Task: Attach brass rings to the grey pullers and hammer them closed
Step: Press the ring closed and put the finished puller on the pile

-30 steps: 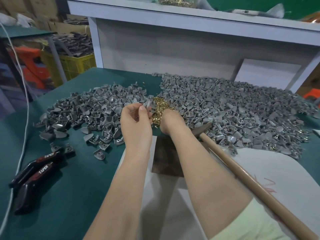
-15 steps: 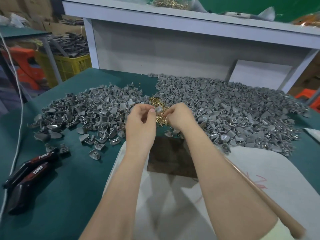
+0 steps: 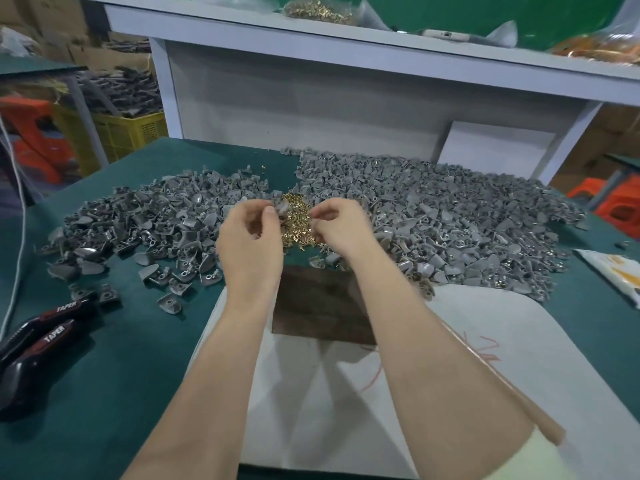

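Note:
My left hand pinches a grey puller between thumb and fingertips, raised above the small heap of brass rings. My right hand is just right of it, thumb and forefinger pinched together on something tiny, apparently a brass ring, close to the puller. Loose grey pullers lie in a left heap and a larger right heap. A wooden hammer handle runs under my right forearm; its head is hidden. A dark wooden block lies below my hands.
The green table carries a white sheet under the block. Two black tools marked TAPER lie at the left edge. A white shelf with a bag of brass rings rises behind. A yellow crate stands at far left.
My right hand has left the brass ring heap and risen, pinched, toward the left hand. Both hands now meet above the heap with the puller between them.

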Demonstrator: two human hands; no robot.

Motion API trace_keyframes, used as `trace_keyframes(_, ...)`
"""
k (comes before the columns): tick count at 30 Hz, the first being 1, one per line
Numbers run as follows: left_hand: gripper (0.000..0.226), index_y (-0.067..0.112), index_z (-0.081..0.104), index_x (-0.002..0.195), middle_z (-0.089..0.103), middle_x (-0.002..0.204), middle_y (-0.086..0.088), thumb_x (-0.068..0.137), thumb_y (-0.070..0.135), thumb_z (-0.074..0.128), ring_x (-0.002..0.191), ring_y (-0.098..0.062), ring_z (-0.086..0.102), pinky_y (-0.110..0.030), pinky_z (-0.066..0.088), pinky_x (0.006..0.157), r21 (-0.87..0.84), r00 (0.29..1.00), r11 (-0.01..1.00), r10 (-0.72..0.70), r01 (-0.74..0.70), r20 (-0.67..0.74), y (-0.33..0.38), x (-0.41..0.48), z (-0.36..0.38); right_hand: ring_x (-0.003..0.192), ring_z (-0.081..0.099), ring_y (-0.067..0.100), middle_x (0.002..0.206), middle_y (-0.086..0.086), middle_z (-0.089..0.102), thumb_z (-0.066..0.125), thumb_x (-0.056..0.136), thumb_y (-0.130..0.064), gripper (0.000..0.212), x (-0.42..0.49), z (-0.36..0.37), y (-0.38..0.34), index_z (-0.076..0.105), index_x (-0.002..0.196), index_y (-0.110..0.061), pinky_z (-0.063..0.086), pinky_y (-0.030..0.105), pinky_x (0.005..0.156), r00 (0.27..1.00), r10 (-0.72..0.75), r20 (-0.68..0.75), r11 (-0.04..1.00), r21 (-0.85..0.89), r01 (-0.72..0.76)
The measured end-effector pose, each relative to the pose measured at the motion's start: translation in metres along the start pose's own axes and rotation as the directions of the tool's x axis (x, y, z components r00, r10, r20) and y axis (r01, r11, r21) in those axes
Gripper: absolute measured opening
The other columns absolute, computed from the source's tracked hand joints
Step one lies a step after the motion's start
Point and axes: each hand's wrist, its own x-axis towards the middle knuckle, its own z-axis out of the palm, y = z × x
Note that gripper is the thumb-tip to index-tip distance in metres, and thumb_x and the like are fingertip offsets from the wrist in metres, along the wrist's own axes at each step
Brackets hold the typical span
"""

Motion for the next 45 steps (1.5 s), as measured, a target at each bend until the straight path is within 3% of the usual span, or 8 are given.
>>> trace_keyframes(4,0.009,0.019,0.06,0.092,0.06,0.082,0.014,0.093,0.013,0.054,0.077,0.0,0.056,-0.008,0.042,0.071,0.083,0.998,0.996,0.018,-0.024,0.063,-0.001,-0.002,0.001,0.083,0.07,0.02,0.1,0.012,0.071,0.056,0.089,0.0,0.025,0.008,0.018,0.002,0.062,0.073,-0.017,0.057,0.036,0.082,0.994,0.112,-0.014,0.994,0.015,-0.112)
trace_keyframes(9,0.01,0.023,0.061,0.09,0.063,0.085,0.013,0.092,0.015,0.056,0.084,-0.006,0.058,-0.023,0.045,0.082,0.24,0.941,0.961,0.051,-0.138,0.336,-0.003,-0.008,0.004,0.075,0.067,0.025,0.084,0.006,0.069,0.05,0.095,-0.008,0.023,0.001,-0.006,0.008,0.069,0.084,-0.009,0.056,0.043,0.078,0.993,0.075,-0.092,0.997,0.006,-0.075)
trace_keyframes(14,0.014,0.033,0.058,0.085,0.061,0.088,0.014,0.091,0.02,0.057,0.097,-0.013,0.058,-0.045,0.04,0.1,0.33,0.835,0.913,0.019,-0.238,0.55,0.005,-0.016,0.006,0.058,0.054,0.009,0.07,-0.001,0.059,0.045,0.096,-0.002,0.022,-0.033,-0.051,0.012,0.067,0.097,-0.008,0.047,0.013,0.051,0.999,0.048,-0.013,0.998,0.032,-0.048)
trace_keyframes(22,0.014,0.036,0.055,0.082,0.059,0.087,0.016,0.091,0.026,0.059,0.099,-0.01,0.056,-0.043,0.037,0.101,0.434,0.719,0.825,-0.049,-0.363,0.693,0.005,-0.024,0.008,0.065,0.069,0.011,0.077,0.01,0.069,0.052,0.091,0.006,0.018,-0.074,-0.066,0.029,0.062,0.083,-0.007,0.056,0.017,0.065,0.999,0.036,-0.004,0.94,0.339,-0.032)
trace_keyframes(27,0.018,0.039,0.053,0.08,0.058,0.099,0.01,0.088,0.025,0.061,0.104,-0.015,0.054,-0.043,0.038,0.099,0.436,0.708,0.818,-0.05,-0.376,0.705,0.004,-0.023,0.009,0.068,0.059,0.002,0.073,-0.006,0.064,0.066,0.083,0.0,0.024,-0.071,-0.053,0.037,0.064,0.076,-0.023,0.051,0.02,0.07,0.986,-0.156,-0.055,0.984,0.083,0.161)
trace_keyframes(31,0.016,0.036,0.053,0.082,0.057,0.099,0.009,0.087,0.024,0.062,0.105,-0.017,0.053,-0.044,0.039,0.099,0.436,0.703,0.814,-0.047,-0.385,0.709,0.002,-0.023,0.01,0.08,0.065,0.013,0.08,-0.002,0.069,0.065,0.084,-0.001,0.02,-0.069,-0.047,0.039,0.066,0.08,-0.02,0.053,0.031,0.083,0.987,-0.157,-0.041,0.987,0.018,0.158)
trace_keyframes(36,0.01,0.031,0.057,0.083,0.057,0.099,0.006,0.087,0.023,0.061,0.106,-0.02,0.053,-0.044,0.04,0.098,0.446,0.704,0.808,-0.054,-0.387,0.709,0.0,-0.022,0.013,0.067,0.053,0.001,0.08,-0.009,0.066,0.067,0.084,-0.012,0.012,-0.071,-0.046,0.041,0.072,0.082,-0.022,0.037,0.006,0.063,0.986,-0.167,-0.014,0.971,-0.174,0.162)
trace_keyframes(45,0.009,0.026,0.058,0.081,0.057,0.095,0.004,0.086,0.02,0.062,0.103,-0.023,0.056,-0.044,0.042,0.096,0.436,0.71,0.816,-0.046,-0.379,0.703,0.0,-0.023,0.014,0.074,0.056,0.008,0.08,-0.006,0.065,0.067,0.085,-0.018,0.009,-0.073,-0.044,0.038,0.066,0.078,-0.024,0.039,0.017,0.064,0.992,-0.126,0.01,0.96,-0.251,0.124)
